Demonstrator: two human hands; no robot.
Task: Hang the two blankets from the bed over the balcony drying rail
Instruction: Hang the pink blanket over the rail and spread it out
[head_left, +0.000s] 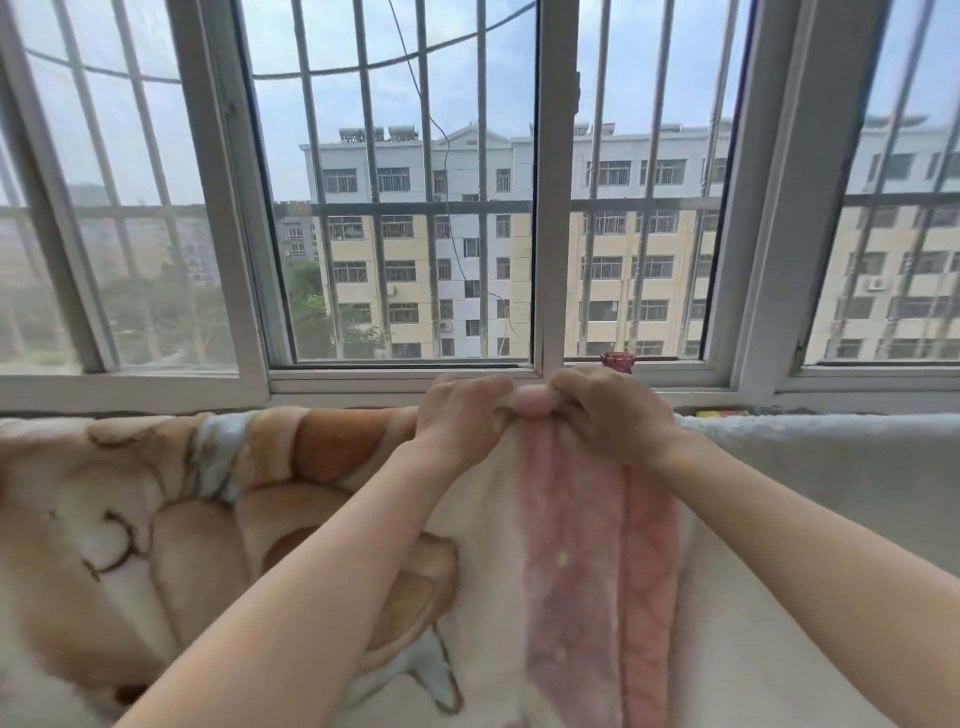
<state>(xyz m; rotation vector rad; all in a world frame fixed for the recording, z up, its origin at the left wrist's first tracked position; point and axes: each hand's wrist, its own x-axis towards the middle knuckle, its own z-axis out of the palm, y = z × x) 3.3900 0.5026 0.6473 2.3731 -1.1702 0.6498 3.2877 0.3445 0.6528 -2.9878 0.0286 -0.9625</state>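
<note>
A plush cream and brown cartoon-print blanket (156, 519) hangs draped along the left and middle, with a pink quilted border (597, 571) running down its right edge. My left hand (457, 421) and my right hand (608, 415) sit close together at the top fold and both grip the pink edge between them. To the right hangs a pale white fleecy blanket (831, 467). The drying rail itself is hidden under the blankets.
Straight ahead is a white-framed window (553, 208) with metal security bars outside and apartment blocks beyond. A dark red glass vase (617, 362) stands on the sill just behind my right hand. A small yellow and red object (719, 414) lies on the sill farther right.
</note>
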